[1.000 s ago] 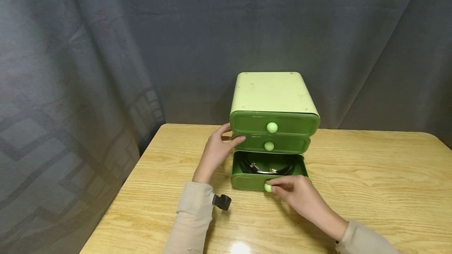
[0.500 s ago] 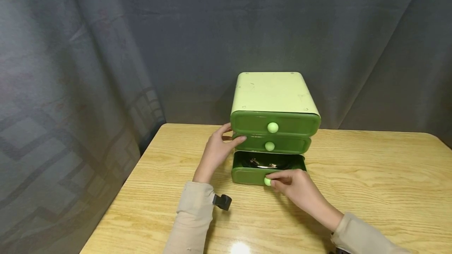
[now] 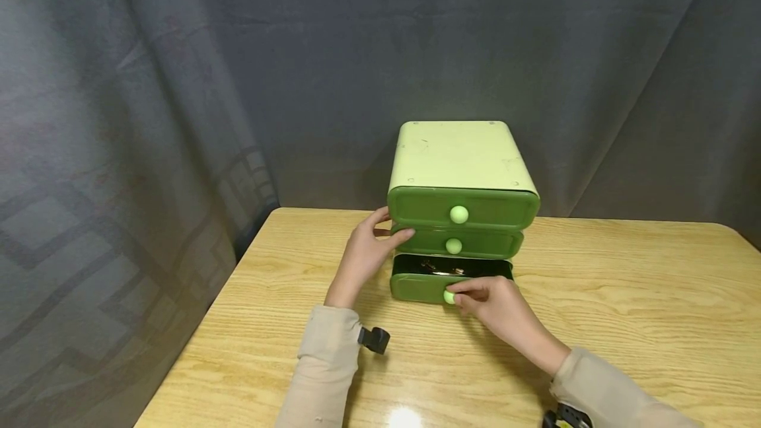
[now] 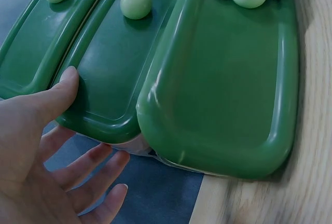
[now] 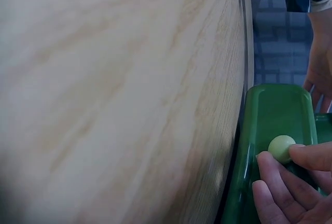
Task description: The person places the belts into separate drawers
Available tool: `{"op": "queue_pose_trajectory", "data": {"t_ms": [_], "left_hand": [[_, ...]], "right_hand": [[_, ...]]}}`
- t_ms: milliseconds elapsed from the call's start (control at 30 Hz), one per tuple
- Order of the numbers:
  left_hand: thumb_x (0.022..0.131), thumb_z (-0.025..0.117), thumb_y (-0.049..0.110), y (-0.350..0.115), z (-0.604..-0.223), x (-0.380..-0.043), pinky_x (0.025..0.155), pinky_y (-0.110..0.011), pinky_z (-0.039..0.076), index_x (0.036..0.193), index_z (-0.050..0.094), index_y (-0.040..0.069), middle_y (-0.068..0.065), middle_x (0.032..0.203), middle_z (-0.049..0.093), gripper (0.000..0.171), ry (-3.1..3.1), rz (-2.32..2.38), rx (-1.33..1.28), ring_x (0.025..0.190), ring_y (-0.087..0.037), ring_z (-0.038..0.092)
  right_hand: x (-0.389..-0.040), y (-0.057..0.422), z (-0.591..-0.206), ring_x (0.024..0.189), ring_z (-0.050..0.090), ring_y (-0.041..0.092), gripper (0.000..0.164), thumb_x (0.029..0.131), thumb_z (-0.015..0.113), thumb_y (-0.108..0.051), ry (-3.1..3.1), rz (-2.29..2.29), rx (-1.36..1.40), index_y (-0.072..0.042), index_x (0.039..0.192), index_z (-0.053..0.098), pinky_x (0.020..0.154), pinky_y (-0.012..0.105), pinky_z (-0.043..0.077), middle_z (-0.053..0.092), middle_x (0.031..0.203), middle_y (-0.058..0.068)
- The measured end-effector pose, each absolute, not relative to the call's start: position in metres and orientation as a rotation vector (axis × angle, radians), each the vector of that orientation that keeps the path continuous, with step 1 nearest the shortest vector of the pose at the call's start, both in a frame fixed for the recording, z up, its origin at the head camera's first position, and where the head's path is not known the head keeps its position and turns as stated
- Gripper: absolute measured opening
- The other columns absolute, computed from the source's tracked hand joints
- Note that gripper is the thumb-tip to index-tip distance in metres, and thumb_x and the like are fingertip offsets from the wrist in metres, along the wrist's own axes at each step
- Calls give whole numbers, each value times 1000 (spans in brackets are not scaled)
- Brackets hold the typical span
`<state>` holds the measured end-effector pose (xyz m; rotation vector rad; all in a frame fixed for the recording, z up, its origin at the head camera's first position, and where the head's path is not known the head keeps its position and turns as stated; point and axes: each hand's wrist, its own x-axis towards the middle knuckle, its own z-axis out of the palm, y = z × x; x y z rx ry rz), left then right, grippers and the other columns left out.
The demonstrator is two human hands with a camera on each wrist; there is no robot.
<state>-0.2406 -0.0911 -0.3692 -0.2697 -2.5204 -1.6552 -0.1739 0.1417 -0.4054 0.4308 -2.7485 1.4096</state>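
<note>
A small cabinet (image 3: pixel 464 154) with a pale yellow-green body and three green drawers stands on the table. Its bottom drawer (image 3: pixel 416 287) is pulled partly out, and a dark coiled thing with shiny metal parts (image 3: pixel 441 272) lies inside, mostly in shadow. My right hand (image 3: pixel 505 309) pinches this drawer's round light-green knob (image 5: pixel 281 149) between thumb and fingers. At the cabinet's left side is my left hand (image 3: pixel 367 253). Its thumb (image 4: pixel 67 86) presses the middle drawer's front (image 4: pixel 111 63), while the other fingers extend loosely along the side, spread apart in the left wrist view.
The cabinet stands towards the back of a light wooden table (image 3: pixel 624 296). A dark grey curtain (image 3: pixel 333 84) hangs behind and to the left. Above the open drawer, the top drawer (image 3: pixel 416 207) and middle drawer are closed.
The bottom drawer has slid inward, away from me, with my right hand on its knob. Less of its inside shows. My left hand has stayed in place.
</note>
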Motion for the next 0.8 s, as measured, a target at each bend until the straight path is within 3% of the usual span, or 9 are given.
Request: {"op": "queue_pose_trajectory", "data": {"t_ms": [800], "left_hand": [[88, 76, 37, -92, -370, -242, 87, -41, 53, 138, 58, 26, -6, 137, 56, 55, -2535, -1648, -264, 113, -28, 61]], "right_hand": [[-193, 141, -407, 73, 70, 17, 14, 89, 71, -2, -2731, 1379, 403, -5, 101, 78, 60, 27, 53, 75, 90, 9]]}}
